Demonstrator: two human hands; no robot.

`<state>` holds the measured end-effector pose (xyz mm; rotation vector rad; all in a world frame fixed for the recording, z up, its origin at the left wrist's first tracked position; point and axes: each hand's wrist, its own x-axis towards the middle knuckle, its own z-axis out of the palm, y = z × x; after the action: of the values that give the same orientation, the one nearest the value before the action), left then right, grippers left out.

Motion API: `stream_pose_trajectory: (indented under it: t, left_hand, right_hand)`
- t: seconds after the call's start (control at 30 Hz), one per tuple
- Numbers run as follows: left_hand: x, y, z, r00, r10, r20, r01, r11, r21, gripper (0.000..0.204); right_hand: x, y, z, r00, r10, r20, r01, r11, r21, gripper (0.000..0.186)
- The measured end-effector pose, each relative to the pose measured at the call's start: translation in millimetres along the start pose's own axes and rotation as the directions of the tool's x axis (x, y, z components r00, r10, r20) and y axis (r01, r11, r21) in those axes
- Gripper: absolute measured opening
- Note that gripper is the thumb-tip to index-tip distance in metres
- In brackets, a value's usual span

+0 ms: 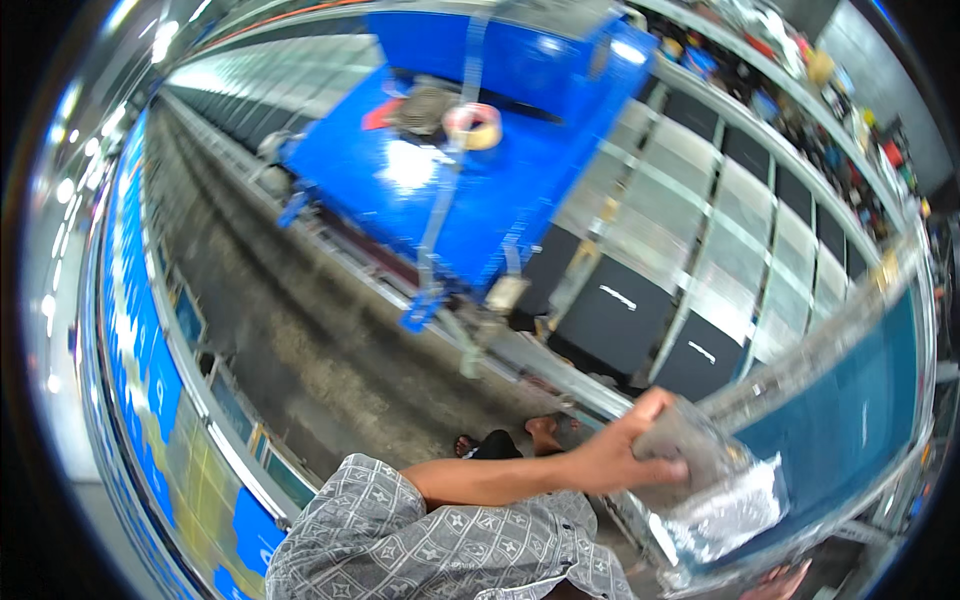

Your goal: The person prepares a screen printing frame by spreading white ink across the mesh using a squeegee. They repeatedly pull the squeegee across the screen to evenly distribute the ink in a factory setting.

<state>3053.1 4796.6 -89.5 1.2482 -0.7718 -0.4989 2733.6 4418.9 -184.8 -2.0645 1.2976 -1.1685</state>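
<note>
My left hand (650,445) reaches across to the right, its fingers closed round a grey, smeared, block-like thing (690,440) whose exact kind I cannot make out. That thing is over a screen-printing frame (815,355) with teal mesh, tilted at the right. Shiny silver material (730,510) lies just below the held thing, at the mesh's near corner. At the lower edge, only the fingers of my right hand (780,580) show, closed on the near side of the frame; its palm is hidden.
Beyond a rail, a long printing table carries black pieces (615,310) on pale boards. A blue carriage (350,170) stands on it with a tape roll (473,127). A second table (150,400) with blue panels runs along the left, across the aisle floor (300,370). Clutter fills a far-right shelf.
</note>
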Motion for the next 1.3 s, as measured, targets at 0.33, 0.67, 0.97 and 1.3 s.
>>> stream_pose_trajectory:
  t: [0.33, 0.67, 0.97, 1.3]
  left_hand:
    - [-359, 166, -151, 0.011, 0.106, -0.994, -0.254, 0.962, 0.1, 0.023]
    - [-687, 215, -216, 0.01, 0.782, -0.624, 0.646, 0.471, 0.6, 0.091]
    - [-682, 268, -192, -0.292, 0.715, -0.635, 0.644, 0.638, 0.422, 0.088]
    - [-613, 352, -329, -0.509, 0.417, -0.753, 0.27, 0.908, 0.32, 0.074]
  right_hand:
    - [-156, -478, 109, 0.618, -0.328, 0.714, -0.57, 0.438, 0.695, 0.028]
    - [-465, -700, 196, 0.2, -0.821, 0.534, -0.302, 0.467, 0.831, 0.042]
    - [-590, -706, 249, -0.23, -0.807, 0.544, -0.398, 0.588, 0.704, 0.046]
    - [-617, -768, 310, -0.127, -0.652, 0.747, -0.458, 0.707, 0.539, 0.046]
